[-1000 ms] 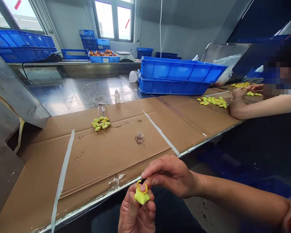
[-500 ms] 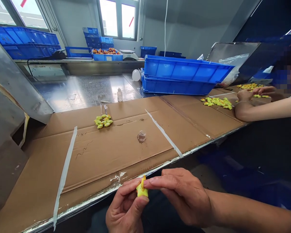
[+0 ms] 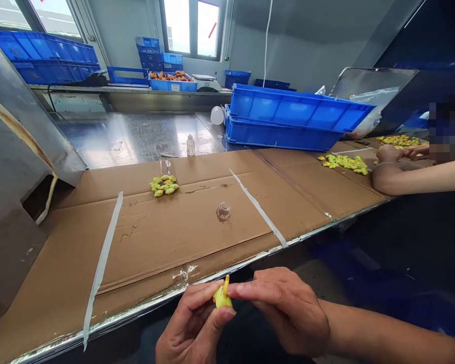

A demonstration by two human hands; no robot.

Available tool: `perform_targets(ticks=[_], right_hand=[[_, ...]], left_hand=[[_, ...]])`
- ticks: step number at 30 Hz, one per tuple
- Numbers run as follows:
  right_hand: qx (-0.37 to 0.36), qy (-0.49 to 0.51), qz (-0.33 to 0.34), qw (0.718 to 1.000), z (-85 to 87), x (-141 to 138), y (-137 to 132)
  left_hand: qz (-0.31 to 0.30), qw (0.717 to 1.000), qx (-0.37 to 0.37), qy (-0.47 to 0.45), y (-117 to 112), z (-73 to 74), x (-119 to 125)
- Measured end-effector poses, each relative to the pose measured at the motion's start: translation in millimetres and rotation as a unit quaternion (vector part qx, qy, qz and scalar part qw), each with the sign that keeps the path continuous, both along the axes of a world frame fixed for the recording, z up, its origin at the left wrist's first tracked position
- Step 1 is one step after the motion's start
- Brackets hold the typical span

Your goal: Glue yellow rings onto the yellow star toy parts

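Note:
My left hand [image 3: 191,323] pinches a small yellow-green toy figure [image 3: 223,299] between thumb and fingers, just in front of the table's edge. A thin yellow piece [image 3: 226,284] stands up from the figure, and a bit of orange shows on its left side. My right hand [image 3: 288,306] reaches in from the right with its fingers stretched out. Its index fingertip presses against the thin yellow piece; its thumb is mostly hidden. On the cardboard [image 3: 174,232] beyond lie a cluster of similar yellow-green figures [image 3: 164,186] and a small clear cup [image 3: 223,212].
White tape strips [image 3: 105,260] cross the cardboard. Behind it stand a small bottle [image 3: 190,145] and stacked blue crates [image 3: 288,121]. At right, a co-worker's arm [image 3: 413,177] rests near more yellow figures [image 3: 345,164]. A metal panel [image 3: 11,212] rises at left.
The view has shifted slightly, and both hands sit a little lower. The right index fingertip remains against the yellow piece, and the left hand keeps hold of the figure.

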State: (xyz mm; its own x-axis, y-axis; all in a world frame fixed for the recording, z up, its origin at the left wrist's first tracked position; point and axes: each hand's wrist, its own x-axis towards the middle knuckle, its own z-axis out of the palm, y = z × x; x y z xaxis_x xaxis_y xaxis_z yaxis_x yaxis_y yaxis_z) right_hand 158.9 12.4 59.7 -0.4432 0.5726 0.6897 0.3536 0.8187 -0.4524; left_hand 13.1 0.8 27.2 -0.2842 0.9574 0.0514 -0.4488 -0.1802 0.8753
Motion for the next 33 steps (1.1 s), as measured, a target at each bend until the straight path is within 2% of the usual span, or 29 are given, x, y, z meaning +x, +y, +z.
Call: perform_targets(ticks=[9, 12, 15, 18, 22, 25, 29, 33], right_hand=[[0.024, -0.065, 0.034, 0.997, 5.2, 3, 1], [0.027, -0.085, 0.032, 0.996, 3.4, 0, 5], [0.024, -0.08, 0.032, 0.996, 1.6, -6, 7], [0.02, -0.076, 0.012, 0.997, -0.3, -10, 6], [0.039, -0.082, -0.002, 0.996, -6.0, -8, 3], [0.038, -0.082, -0.003, 0.996, -9.4, -5, 2], [0.017, -0.095, 0.022, 0.995, -5.2, -4, 0], [0.02, -0.071, 0.036, 0.997, -0.2, -4, 1]], left_hand=[[-0.005, 0.999, -0.04, 0.012, -3, 7.4, -3], [0.007, 0.994, -0.099, -0.046, 2, 5.5, -2], [-0.006, 0.98, -0.15, -0.127, 5, 0.1, -1], [-0.022, 0.973, -0.172, -0.155, 5, -3.9, -2], [-0.011, 0.981, -0.149, -0.12, -1, -3.1, -2], [0.022, 0.991, -0.119, -0.062, -5, -0.6, -1], [0.06, 0.997, -0.045, -0.001, -5, 0.7, 1], [0.065, 0.995, 0.045, 0.053, -4, -2.2, -1]])
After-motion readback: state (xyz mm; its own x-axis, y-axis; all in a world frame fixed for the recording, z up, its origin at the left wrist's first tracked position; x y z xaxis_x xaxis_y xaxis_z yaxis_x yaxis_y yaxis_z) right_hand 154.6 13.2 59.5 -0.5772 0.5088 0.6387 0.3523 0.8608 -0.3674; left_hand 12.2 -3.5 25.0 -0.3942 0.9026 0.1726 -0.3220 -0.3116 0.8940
